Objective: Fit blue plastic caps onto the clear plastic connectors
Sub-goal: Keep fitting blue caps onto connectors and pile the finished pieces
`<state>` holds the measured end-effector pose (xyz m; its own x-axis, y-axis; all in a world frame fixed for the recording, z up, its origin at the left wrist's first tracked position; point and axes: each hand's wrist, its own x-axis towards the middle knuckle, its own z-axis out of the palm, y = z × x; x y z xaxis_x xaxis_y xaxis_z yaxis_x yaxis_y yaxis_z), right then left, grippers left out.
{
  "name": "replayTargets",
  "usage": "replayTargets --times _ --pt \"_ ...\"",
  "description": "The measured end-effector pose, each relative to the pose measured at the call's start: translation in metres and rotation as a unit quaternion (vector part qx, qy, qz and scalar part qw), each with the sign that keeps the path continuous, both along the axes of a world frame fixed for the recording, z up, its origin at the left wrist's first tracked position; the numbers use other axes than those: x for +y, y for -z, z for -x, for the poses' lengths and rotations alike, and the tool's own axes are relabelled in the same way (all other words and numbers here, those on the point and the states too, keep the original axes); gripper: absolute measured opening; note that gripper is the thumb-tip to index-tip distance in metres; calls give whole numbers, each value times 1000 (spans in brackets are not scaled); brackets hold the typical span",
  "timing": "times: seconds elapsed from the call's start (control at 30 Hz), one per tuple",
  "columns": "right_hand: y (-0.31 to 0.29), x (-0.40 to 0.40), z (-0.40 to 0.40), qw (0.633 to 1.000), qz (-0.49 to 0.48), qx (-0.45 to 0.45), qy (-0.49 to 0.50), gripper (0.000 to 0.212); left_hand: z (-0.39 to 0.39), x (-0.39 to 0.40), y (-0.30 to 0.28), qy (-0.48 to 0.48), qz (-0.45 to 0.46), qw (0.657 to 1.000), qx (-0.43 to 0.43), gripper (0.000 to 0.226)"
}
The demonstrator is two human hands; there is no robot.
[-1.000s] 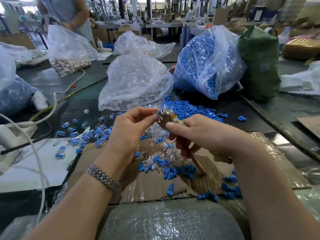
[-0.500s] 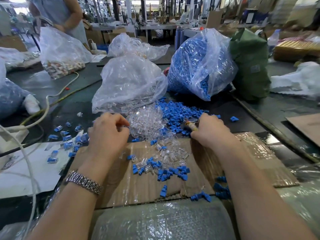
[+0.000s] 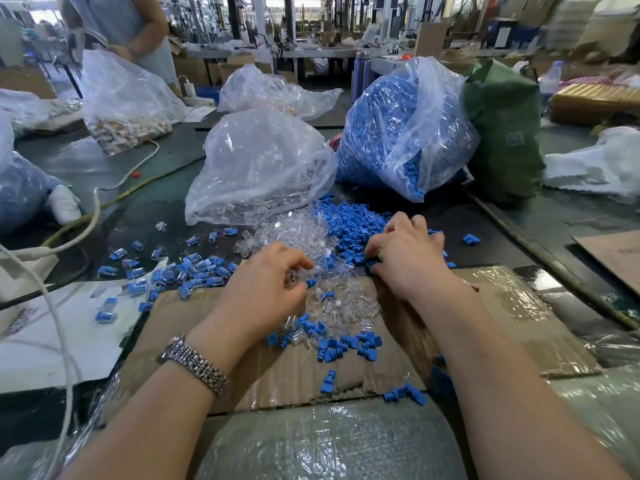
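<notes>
A heap of clear plastic connectors [image 3: 291, 237] lies at the middle of the table, spilling onto the cardboard sheet [image 3: 277, 372]. Right of it is a heap of blue caps [image 3: 349, 226]; more blue caps [image 3: 346, 348] lie loose on the cardboard. My left hand [image 3: 263, 285] reaches into the clear heap, thumb and curled fingers closing on a clear connector. My right hand [image 3: 405, 258] rests palm down on the blue heap, fingers curled, with the small metal tip of a tool showing by the thumb. Connectors with caps fitted [image 3: 194, 268] are scattered to the left.
A clear bag of connectors [image 3: 256, 161] and a bag of blue caps [image 3: 391, 126] stand behind the heaps, with a green sack [image 3: 502, 133] at the right. A white cable [image 3: 93, 216] runs along the left. Bubble wrap [image 3: 329, 441] covers the front. A person [image 3: 131, 26] stands far left.
Both hands came down from in front of me, where they held a connector against the tool. The left now digs in the clear heap, the right in the blue caps.
</notes>
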<state>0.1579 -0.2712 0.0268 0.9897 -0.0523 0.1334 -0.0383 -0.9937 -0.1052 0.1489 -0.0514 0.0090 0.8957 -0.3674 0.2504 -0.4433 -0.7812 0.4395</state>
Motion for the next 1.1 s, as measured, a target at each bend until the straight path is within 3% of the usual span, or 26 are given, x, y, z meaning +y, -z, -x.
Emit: replayTargets --times 0.1,0.27,0.47,0.53,1.0,1.1 --pt "0 4 -3 999 35 -11 -4 20 -2 -2 1 0 -29 1000 7 26" --pt "2 6 -4 998 66 -13 -9 18 -1 0 0 12 -12 1000 4 17" --pt "-5 4 2 991 -112 -60 -31 3 -3 3 1 9 -30 999 14 25" --pt "-7 6 4 987 -150 -45 -33 9 -3 2 1 12 -36 999 12 23" --pt "-9 10 7 979 -195 -42 -48 3 1 -2 -6 5 63 997 39 15" --pt "-9 10 7 970 -233 -47 -59 3 0 0 -8 -20 190 975 117 19"
